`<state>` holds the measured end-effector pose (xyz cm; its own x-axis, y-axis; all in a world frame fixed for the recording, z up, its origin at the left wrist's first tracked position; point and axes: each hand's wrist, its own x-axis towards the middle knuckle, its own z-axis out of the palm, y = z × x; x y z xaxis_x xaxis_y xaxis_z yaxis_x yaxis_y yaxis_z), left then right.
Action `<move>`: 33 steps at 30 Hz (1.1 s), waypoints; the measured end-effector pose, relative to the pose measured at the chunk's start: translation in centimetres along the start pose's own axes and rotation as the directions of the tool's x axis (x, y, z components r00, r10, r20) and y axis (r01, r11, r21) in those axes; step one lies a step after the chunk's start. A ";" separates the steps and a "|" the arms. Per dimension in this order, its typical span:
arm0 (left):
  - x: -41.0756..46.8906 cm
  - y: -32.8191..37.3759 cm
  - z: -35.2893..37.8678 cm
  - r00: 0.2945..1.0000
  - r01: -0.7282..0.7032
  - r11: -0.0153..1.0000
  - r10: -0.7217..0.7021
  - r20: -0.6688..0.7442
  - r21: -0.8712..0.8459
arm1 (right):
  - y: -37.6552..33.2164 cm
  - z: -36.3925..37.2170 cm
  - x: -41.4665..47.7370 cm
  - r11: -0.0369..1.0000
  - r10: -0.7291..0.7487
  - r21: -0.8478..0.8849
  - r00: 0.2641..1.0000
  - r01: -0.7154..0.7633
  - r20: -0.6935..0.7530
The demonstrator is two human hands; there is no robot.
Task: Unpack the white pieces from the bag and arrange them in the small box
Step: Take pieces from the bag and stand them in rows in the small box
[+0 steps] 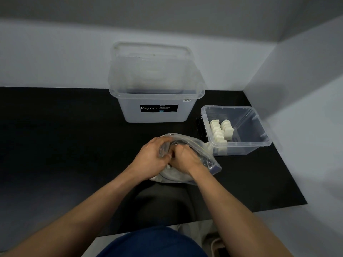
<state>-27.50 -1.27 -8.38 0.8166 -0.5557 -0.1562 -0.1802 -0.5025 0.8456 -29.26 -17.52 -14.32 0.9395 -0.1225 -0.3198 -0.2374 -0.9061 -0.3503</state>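
Gripping the clear plastic bag (187, 156) with both hands at bench centre, near edge. Left hand (151, 156) has its grip closed on the bag's left side, fingers curled over bunched plastic at the mouth. Right hand (187, 160) sits just beside it, touching or nearly touching the left; fingers are curled down at or inside the bag opening, so its grip reads closed, but I cannot tell whether it holds plastic or a piece, since the fingertips are hidden. Bag is crumpled, lying on the black bench mat (65, 145); pale contents show faintly through the lower part under the wrists, too blurred to count. Small box (259, 145) is clear, lid off, just right of the bag, with the bag's right corner close to or touching its front-left corner. White pieces (220, 130) already in the small box: two rows packed against its left wall, standing upright side by side, the left row longer than the right; right half of the box floor is bare. A black clip or latch (199, 127) shows on the box's left outer side. Large translucent tub (156, 112) labelled Megabox stands behind the bag, well apart from the hands, with a clear lid (152, 60) propped upright in or behind it.
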 end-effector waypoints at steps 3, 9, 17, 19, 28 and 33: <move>0.3 0.1 0.1 1.000 0.010 1.000 -0.010 -0.013 0.001 | 0.3 -1.0 -1.4 0.997 -0.073 0.021 0.995 0.074 -0.071; 0.7 0.2 0.1 0.998 0.044 0.999 -0.046 -0.037 -0.030 | 0.8 -4.0 -6.5 0.945 -0.031 0.298 0.945 0.133 -0.324; 1.0 1.1 -0.1 0.997 0.072 0.994 -0.069 0.035 -0.080 | 1.1 -4.4 -8.2 0.128 0.211 0.984 0.966 0.125 -0.150; 1.0 1.2 0.1 0.998 0.047 0.994 -0.043 0.038 -0.101 | 0.8 -3.8 -7.9 0.046 0.190 0.990 0.972 0.130 -0.137; 1.0 0.0 0.6 0.993 -0.071 0.994 0.078 -0.087 0.081 | 0.8 -4.0 -8.0 0.381 0.151 0.919 0.973 0.105 -0.174; 1.0 0.0 0.7 0.980 -0.166 0.955 0.187 -0.066 0.244 | 1.6 -6.3 -8.8 0.737 0.019 0.644 0.946 0.204 -0.323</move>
<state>-27.04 -2.31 -8.94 0.8030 -0.5947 0.0389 -0.4414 -0.5497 0.7092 -36.39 -20.46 -6.51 0.9641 -0.2642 -0.0255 -0.1419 -0.4317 -0.8908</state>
